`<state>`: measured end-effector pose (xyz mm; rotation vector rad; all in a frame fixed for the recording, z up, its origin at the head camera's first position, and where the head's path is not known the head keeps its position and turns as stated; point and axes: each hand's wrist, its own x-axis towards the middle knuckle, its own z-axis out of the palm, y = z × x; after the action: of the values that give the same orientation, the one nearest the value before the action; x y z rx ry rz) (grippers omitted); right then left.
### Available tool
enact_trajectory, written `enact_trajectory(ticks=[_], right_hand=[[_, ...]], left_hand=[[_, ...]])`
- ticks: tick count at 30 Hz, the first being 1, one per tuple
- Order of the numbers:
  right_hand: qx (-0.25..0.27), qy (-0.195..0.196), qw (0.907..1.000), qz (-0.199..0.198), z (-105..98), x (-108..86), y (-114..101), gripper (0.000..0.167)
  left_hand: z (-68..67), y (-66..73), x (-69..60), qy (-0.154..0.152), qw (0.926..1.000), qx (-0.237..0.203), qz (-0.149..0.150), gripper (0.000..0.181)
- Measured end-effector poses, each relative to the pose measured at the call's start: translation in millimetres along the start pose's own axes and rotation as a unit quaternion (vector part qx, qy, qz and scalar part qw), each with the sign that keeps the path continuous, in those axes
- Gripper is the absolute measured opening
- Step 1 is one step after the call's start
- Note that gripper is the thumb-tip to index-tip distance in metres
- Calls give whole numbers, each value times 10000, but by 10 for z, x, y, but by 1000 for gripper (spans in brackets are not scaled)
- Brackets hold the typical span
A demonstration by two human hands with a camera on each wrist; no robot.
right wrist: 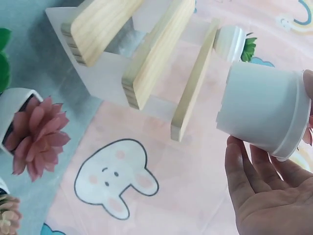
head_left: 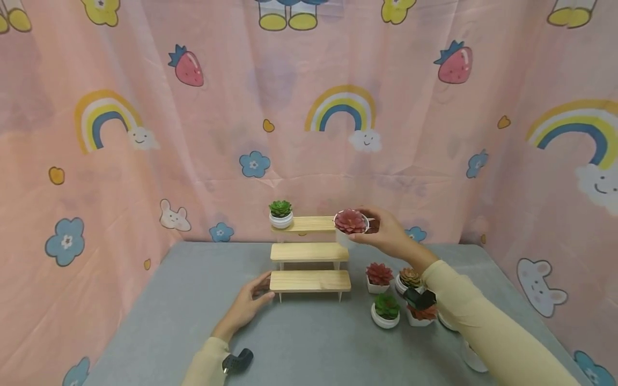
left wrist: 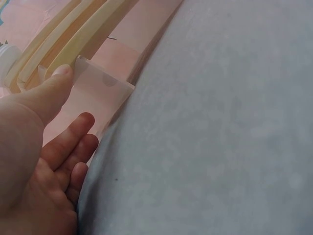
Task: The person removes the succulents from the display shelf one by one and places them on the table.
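Observation:
In the head view my right hand grips a white pot with a pinkish-red succulent at the right end of the top step of a three-step wooden stand. The right wrist view shows the white pot held clear of the top board, its base facing the stand. My left hand is at the bottom step's left end. In the left wrist view its thumb touches the board's end, and the other fingers are loosely bent beside the translucent side panel.
A green succulent in a white pot stands on the top step's left end. Right of the stand, several potted succulents sit on the grey table, among them a red one and a green one. A patterned pink curtain hangs behind.

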<state>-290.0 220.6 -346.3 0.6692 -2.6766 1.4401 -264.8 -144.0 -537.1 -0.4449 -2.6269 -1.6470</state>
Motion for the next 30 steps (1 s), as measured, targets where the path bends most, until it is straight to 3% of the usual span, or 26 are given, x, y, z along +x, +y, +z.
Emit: enact_trajectory(ticks=[7,23,30], right_hand=[[150,-40,9998,-110,-104,-228,-14,68],[-554,64,9984,17,-331,-923,170,65],[-368,58,9993,-20,-371,-1183,254,63]], left_hand=[[-16,20,-7,36,10000,-15,-14,62],[-7,17,25,47,10000,-16,32,61],[-16,1,21,-7,10000,19,87,61]])
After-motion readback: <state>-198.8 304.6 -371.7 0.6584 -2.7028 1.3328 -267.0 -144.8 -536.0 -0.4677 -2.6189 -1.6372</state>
